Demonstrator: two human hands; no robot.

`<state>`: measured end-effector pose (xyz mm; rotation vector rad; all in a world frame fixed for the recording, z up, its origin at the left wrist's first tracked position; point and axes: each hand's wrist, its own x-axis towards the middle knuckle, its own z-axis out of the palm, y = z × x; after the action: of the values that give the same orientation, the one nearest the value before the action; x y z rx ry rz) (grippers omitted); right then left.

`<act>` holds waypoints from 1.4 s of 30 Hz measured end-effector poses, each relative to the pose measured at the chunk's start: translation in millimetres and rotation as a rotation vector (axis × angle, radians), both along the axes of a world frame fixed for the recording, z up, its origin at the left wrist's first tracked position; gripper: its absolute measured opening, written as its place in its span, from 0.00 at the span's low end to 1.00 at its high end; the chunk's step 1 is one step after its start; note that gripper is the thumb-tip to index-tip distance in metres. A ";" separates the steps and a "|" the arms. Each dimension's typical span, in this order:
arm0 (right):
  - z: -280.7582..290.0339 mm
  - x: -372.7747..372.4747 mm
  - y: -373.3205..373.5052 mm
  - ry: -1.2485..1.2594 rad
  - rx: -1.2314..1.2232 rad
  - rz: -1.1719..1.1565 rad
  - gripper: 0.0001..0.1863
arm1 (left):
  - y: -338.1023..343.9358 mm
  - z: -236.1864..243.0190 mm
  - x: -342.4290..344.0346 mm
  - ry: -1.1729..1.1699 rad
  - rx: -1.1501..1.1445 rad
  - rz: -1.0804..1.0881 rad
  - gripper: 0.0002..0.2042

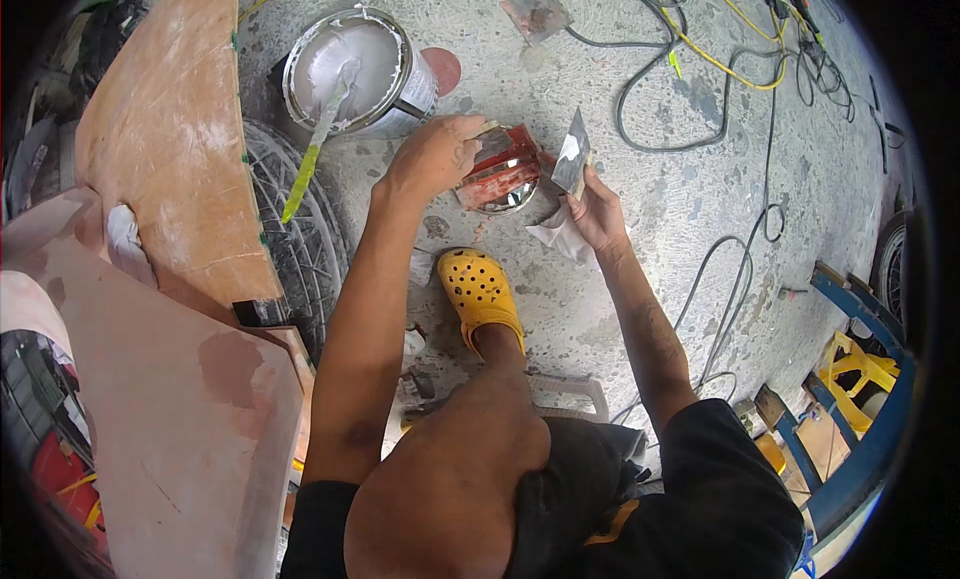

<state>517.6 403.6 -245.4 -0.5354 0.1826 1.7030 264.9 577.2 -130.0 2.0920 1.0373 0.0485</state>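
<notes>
My left hand (438, 157) is closed, its fingertips pinching the edge of a flat plate smeared with dark red paste (500, 144). The plate lies over or just above a round, shiny-rimmed tin (520, 197); whether they touch I cannot tell. In my closed right hand (597, 211) a flat metal putty spreader (572, 157) stands tilted, blade upward, to the right of the tin. A crumpled pale sheet (563, 235) is below the spreader. Up to the left, a large bucket of grey paste (393, 91) holds a stirring stick (318, 149) with a yellow-green end.
Black and yellow cables (650, 79) loop over the concrete floor at the right. A square plate (537, 17) lies farther off. Left stand a wooden board (170, 129), a spoked wheel (290, 209) and a pinkish panel (180, 379). A blue metal frame (865, 454) is at lower right.
</notes>
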 end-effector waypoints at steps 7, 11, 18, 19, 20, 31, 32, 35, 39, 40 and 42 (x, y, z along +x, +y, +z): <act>23.1 -6.8 -0.7 -0.052 0.010 -0.062 0.19 | -20.9 51.8 -26.4 -0.180 -0.114 0.150 0.13; 18.8 -2.5 -5.6 -0.143 -0.024 -0.113 0.20 | -30.8 64.0 -27.1 -0.200 -0.155 0.269 0.14; 7.2 -11.5 -5.0 -0.164 -0.055 -0.075 0.19 | -35.6 17.9 -28.2 -0.013 0.129 0.116 0.07; 4.1 -12.1 -3.2 -0.167 -0.049 -0.065 0.20 | -33.3 14.1 -27.1 -0.011 0.126 0.115 0.07; 0.6 -12.6 -1.7 -0.170 -0.045 -0.054 0.20 | -31.7 9.8 -26.5 0.082 0.133 0.083 0.07; -0.1 -16.7 18.5 -0.214 -0.044 0.037 0.25 | -18.4 -1.0 -10.2 0.341 -0.002 -0.005 0.12; -1.0 -17.1 18.5 -0.207 -0.047 0.040 0.25 | -19.9 -2.8 -9.4 0.310 0.008 0.006 0.13; 0.3 -20.7 16.4 -0.194 -0.084 0.061 0.25 | -22.4 -3.2 -8.0 0.274 -0.007 0.021 0.13; -4.8 -16.3 11.4 -0.195 -0.049 0.073 0.25 | -18.8 -3.1 -0.7 0.272 -0.055 -0.026 0.13; -4.5 -16.4 10.7 -0.200 -0.053 0.074 0.25 | -17.9 -4.4 0.7 0.271 -0.056 -0.025 0.13; -2.9 -16.9 11.2 -0.204 -0.054 0.078 0.24 | -15.4 -8.5 1.5 0.251 -0.052 -0.049 0.13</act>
<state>500.7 414.7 -248.3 -0.7610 0.0616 1.7101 266.4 561.8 -138.5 2.1121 1.1207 -0.2695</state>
